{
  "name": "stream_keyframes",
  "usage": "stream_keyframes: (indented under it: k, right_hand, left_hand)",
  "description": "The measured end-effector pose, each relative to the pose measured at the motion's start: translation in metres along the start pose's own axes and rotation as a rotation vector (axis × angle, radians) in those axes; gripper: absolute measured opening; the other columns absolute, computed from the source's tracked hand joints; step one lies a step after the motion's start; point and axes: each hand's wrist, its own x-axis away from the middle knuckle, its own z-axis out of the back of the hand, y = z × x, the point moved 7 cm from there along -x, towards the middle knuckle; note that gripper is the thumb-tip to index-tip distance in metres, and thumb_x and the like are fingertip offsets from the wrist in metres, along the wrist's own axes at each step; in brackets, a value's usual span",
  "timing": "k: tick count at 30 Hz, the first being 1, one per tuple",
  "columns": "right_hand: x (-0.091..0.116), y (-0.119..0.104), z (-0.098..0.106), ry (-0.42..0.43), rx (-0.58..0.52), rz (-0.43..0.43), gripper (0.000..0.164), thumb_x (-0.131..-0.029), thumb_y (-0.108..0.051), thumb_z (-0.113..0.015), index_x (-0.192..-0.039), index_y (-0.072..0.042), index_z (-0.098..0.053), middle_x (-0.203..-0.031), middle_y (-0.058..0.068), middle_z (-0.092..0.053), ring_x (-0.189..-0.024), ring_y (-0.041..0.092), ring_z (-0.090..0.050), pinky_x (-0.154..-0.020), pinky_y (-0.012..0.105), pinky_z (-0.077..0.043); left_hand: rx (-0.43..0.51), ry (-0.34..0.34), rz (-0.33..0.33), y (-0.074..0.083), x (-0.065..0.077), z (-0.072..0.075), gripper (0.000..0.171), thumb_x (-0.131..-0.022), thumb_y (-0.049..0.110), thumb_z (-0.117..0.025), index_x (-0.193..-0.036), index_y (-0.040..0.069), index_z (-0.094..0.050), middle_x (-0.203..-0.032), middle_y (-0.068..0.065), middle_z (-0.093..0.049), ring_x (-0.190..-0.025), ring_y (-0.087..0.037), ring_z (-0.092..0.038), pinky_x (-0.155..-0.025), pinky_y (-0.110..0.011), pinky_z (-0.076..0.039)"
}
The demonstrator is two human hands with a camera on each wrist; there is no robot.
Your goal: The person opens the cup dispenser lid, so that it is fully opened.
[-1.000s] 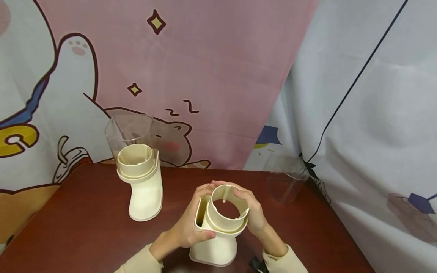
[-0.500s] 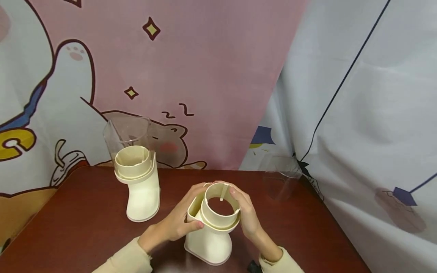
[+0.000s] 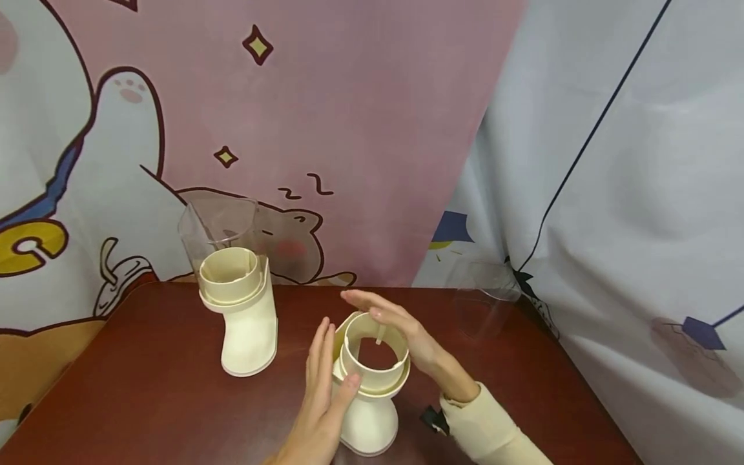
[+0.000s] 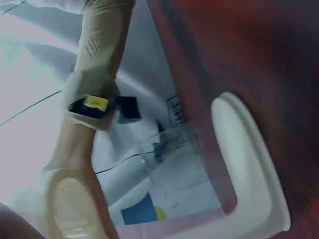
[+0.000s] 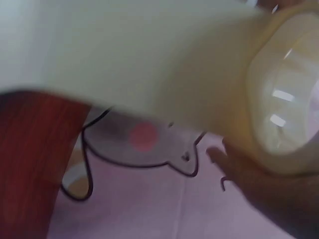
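A cream plastic stand (image 3: 369,423) with a round open collar on top stands upright on the table in front of me. Along its left side lies my left hand (image 3: 318,410), fingers straight, the thumb near the front of the collar. My right hand (image 3: 418,339) stretches over the collar's back right rim, fingers extended. Whether either hand touches the plastic I cannot tell. Up close, the stand's pale body (image 5: 149,55) fills much of the right wrist view. Its curved foot (image 4: 244,159) shows in the left wrist view.
A matching cream stand (image 3: 250,339) stands at the back left, with a clear container (image 3: 217,223) at its collar. Another clear container (image 3: 485,297) is at the back right of the dark red table (image 3: 145,387). A black object (image 3: 433,420) lies near the right sleeve. Printed cloth hangs behind.
Both hands held the stand by its collar earlier. Their fingers have now straightened off it, the left hand turned more upright and the right lifted slightly. The stand has turned a little.
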Motion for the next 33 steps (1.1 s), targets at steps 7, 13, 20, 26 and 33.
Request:
stream_keyframes:
  k: [7, 13, 20, 26, 33]
  right_hand:
    - [0.016, 0.006, -0.012, 0.217, 0.023, 0.013, 0.048, -0.100, -0.019, -0.034, -0.141, -0.002, -0.055, -0.151, 0.007, -0.049, -0.151, 0.028, -0.027, -0.119, 0.053, -0.018]
    - [0.026, 0.006, -0.016, 0.467, 0.088, 0.026, 0.046, -0.103, -0.021, -0.033, -0.137, -0.004, -0.059, -0.146, 0.002, -0.055, -0.150, 0.019, -0.028, -0.121, 0.052, -0.015]
    - [0.033, 0.005, -0.017, 0.621, 0.139, 0.061, 0.044, -0.104, -0.023, -0.037, -0.142, -0.010, -0.055, -0.150, 0.000, -0.051, -0.151, 0.019, -0.025, -0.120, 0.054, -0.014]
    - [0.036, 0.008, -0.012, 0.687, 0.146, 0.050, 0.048, -0.104, -0.022, -0.037, -0.149, -0.007, -0.045, -0.156, 0.005, -0.042, -0.150, 0.021, -0.028, -0.117, 0.022, -0.022]
    - [0.036, 0.012, -0.001, 0.701, 0.130, 0.054, 0.052, -0.104, -0.024, -0.038, -0.153, -0.006, -0.037, -0.159, 0.010, -0.037, -0.150, 0.025, -0.025, -0.118, 0.025, -0.020]
  left_hand:
    - [0.008, 0.030, -0.011, -0.014, -0.013, 0.000, 0.069, -0.102, 0.024, -0.043, -0.161, 0.030, -0.007, -0.166, 0.002, -0.004, -0.152, -0.032, -0.005, -0.109, -0.078, -0.011]
    - [0.057, 0.028, -0.049, -0.020, -0.031, 0.003, 0.072, -0.099, 0.025, -0.048, -0.161, 0.025, -0.013, -0.167, -0.002, -0.010, -0.153, -0.035, -0.008, -0.111, -0.077, -0.009]
    - [0.119, 0.015, -0.137, -0.026, -0.047, 0.001, 0.069, -0.097, 0.023, -0.042, -0.161, 0.019, -0.016, -0.165, -0.009, -0.017, -0.151, -0.038, -0.012, -0.111, -0.075, -0.015]
    - [0.150, 0.048, -0.129, -0.033, -0.058, -0.004, 0.070, -0.094, 0.023, -0.041, -0.160, 0.016, -0.019, -0.163, -0.011, -0.026, -0.150, -0.036, -0.018, -0.112, -0.066, -0.021]
    - [0.192, 0.074, -0.118, -0.036, -0.068, -0.012, 0.072, -0.091, 0.020, -0.043, -0.160, 0.014, -0.020, -0.163, -0.011, -0.028, -0.149, -0.035, -0.022, -0.114, -0.064, -0.018]
